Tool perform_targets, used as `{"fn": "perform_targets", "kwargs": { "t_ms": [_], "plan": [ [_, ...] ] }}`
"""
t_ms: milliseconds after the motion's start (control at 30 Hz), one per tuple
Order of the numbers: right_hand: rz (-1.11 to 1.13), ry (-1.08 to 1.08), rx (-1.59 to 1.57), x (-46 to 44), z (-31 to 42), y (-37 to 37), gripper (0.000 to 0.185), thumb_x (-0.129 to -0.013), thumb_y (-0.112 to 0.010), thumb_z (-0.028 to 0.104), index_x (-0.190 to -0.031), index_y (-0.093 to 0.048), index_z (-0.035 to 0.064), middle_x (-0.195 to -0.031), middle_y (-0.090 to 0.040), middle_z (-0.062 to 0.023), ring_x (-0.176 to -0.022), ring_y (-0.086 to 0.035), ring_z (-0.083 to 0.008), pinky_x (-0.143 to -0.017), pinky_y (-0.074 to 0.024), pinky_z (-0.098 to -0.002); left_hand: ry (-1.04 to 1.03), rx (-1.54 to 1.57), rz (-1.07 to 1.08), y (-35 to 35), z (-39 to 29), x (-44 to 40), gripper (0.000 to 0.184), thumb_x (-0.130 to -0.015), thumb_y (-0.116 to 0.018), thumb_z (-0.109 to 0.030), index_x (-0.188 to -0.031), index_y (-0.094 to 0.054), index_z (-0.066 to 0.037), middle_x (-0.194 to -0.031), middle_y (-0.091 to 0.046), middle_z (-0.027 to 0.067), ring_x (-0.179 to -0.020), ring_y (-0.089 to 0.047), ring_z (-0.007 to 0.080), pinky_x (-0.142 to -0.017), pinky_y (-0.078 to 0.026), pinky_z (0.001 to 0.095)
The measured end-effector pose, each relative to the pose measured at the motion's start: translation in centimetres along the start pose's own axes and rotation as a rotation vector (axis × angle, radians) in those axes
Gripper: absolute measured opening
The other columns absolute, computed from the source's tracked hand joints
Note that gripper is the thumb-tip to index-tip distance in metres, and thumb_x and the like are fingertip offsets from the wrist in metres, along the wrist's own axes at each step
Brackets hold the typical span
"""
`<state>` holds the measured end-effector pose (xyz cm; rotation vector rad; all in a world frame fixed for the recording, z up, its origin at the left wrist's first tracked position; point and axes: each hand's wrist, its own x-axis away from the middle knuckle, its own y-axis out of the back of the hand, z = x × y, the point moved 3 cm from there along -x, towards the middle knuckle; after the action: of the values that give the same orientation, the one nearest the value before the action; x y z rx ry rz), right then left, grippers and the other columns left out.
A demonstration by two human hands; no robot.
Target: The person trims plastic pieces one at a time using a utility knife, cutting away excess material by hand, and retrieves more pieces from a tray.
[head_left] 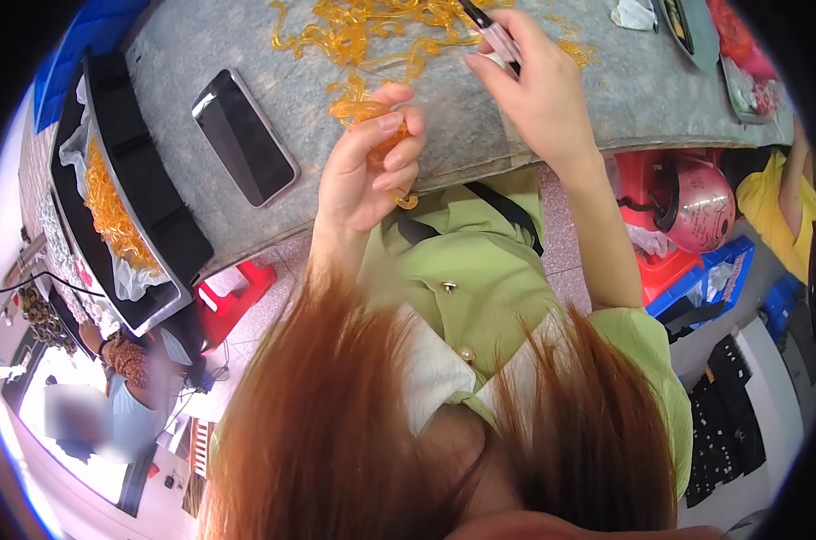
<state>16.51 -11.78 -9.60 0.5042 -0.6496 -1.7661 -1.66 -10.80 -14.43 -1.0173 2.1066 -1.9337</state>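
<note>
Tray [165,312] holds amber pieces [115,216]; left fingers [406,151] grip strands [358,110], right fingers [518,34] a pen-like tool [500,42].

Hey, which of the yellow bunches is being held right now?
The small bunch in your left hand. The larger heap lies on the table, and the other batch sits in the black tray.

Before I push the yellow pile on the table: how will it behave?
The yellow pile will probably shift in clumps, since its curly pieces overlap. It may slide easily, looking glossy. Likely light: the strands look thin.
</note>
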Motion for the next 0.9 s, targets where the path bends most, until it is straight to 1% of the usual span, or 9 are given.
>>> {"fn": "perform_targets", "kwargs": {
  "t_ms": [133,233,333,433,467,533,600,733,900],
  "plan": [
    [-0.195,0.217,0.06,-0.6,2.4,-1.6,0.026,-0.08,-0.063,0.016,-0.089,-0.043,0.0002,-0.072,-0.051,-0.0166,-0.068,-0.054,-0.0325,-0.06,-0.0414,-0.0372,0.001,0.017,-0.057,0.6,0.0,0.3,0.015,-0.087,-0.049,-0.007,-0.102,-0.052,-0.006,-0.093,-0.053,0.0093,-0.069,-0.047,0.0108,-0.046,-0.035,0.0178],
    [-0.086,-0.035,0.134,-1.9,-0.2,-2.9,0.026,-0.081,-0.063,0.018,-0.086,-0.044,0.0004,-0.07,-0.05,-0.0164,-0.067,-0.053,-0.0326,-0.058,-0.0403,-0.0382,-0.023,-0.151,-0.143,0.5,-0.2,0.3,0.013,-0.087,-0.052,-0.008,-0.1,-0.053,-0.006,-0.091,-0.054,0.0082,-0.069,-0.048,0.0116,-0.047,-0.037,0.0195],
    [-0.212,0.06,-0.102,-1.6,-3.4,-2.5,0.027,-0.082,-0.063,0.013,-0.104,-0.055,0.0001,-0.084,-0.064,-0.0072,-0.064,-0.057,-0.0123,-0.059,-0.0458,-0.0248,-0.025,-0.171,-0.072,0.9,-0.3,0.3,0.017,-0.091,-0.049,-0.012,-0.106,-0.053,-0.006,-0.093,-0.049,0.007,-0.073,-0.044,0.0123,-0.047,-0.039,0.0171],
    [-0.037,-0.332,-0.719,-0.4,-4.7,-0.4,0.024,-0.082,-0.063,0.011,-0.102,-0.054,0.0,-0.076,-0.06,-0.0046,-0.05,-0.046,-0.0051,-0.044,-0.0355,-0.0202,-0.039,-0.092,-0.027,0.8,-0.2,-0.1,0.02,-0.092,-0.051,-0.016,-0.107,-0.053,-0.004,-0.092,-0.051,0.0048,-0.069,-0.045,0.0106,-0.047,-0.038,0.0168],
    [-0.029,-0.393,-0.838,0.0,-3.3,0.0,0.022,-0.082,-0.063,0.008,-0.1,-0.053,0.0006,-0.07,-0.054,-0.001,-0.045,-0.034,-0.0004,-0.038,-0.0242,-0.0182,-0.046,-0.193,-0.109,0.5,-0.1,-0.3,0.021,-0.092,-0.051,-0.017,-0.108,-0.053,-0.003,-0.089,-0.051,0.004,-0.068,-0.044,0.0095,-0.047,-0.037,0.0167],
    [0.046,-0.431,-0.706,1.1,-4.0,0.6,0.024,-0.08,-0.065,0.011,-0.098,-0.054,0.0007,-0.073,-0.058,-0.0035,-0.059,-0.049,-0.0113,-0.054,-0.0385,-0.0269,-0.051,-0.4,-0.275,-0.8,-0.2,-0.6,0.024,-0.092,-0.053,-0.018,-0.108,-0.053,-0.001,-0.085,-0.052,0.0024,-0.064,-0.043,0.0072,-0.046,-0.035,0.0164],
    [0.077,-0.421,-0.578,2.4,-3.5,1.3,0.022,-0.079,-0.065,0.011,-0.097,-0.056,0.0015,-0.072,-0.059,-0.0006,-0.063,-0.055,-0.0113,-0.059,-0.0459,-0.0286,-0.092,-0.525,-0.282,-0.8,-0.2,-1.1,0.024,-0.089,-0.057,-0.019,-0.105,-0.056,0.0,-0.078,-0.052,-0.0002,-0.059,-0.043,0.0048,-0.045,-0.032,0.0159],
    [-0.004,0.001,-0.194,4.5,-1.5,2.6,0.02,-0.079,-0.063,0.006,-0.097,-0.058,0.0015,-0.08,-0.064,-0.008,-0.068,-0.061,-0.0171,-0.061,-0.0474,-0.0279,-0.011,-0.712,-0.244,-1.0,-0.2,-1.7,0.021,-0.088,-0.059,-0.017,-0.1,-0.059,0.0,-0.078,-0.051,-0.0008,-0.059,-0.039,0.0011,-0.043,-0.026,0.0162],
    [0.041,0.244,0.11,5.4,0.4,4.0,0.022,-0.078,-0.062,0.005,-0.1,-0.058,0.0036,-0.085,-0.061,-0.0114,-0.073,-0.062,-0.028,-0.064,-0.0492,-0.0321,0.016,-1.075,-0.219,-2.1,1.0,-2.7,0.018,-0.082,-0.064,-0.019,-0.089,-0.061,-0.003,-0.065,-0.048,-0.0059,-0.051,-0.035,0.0004,-0.043,-0.024,0.0175]
  ]
}}
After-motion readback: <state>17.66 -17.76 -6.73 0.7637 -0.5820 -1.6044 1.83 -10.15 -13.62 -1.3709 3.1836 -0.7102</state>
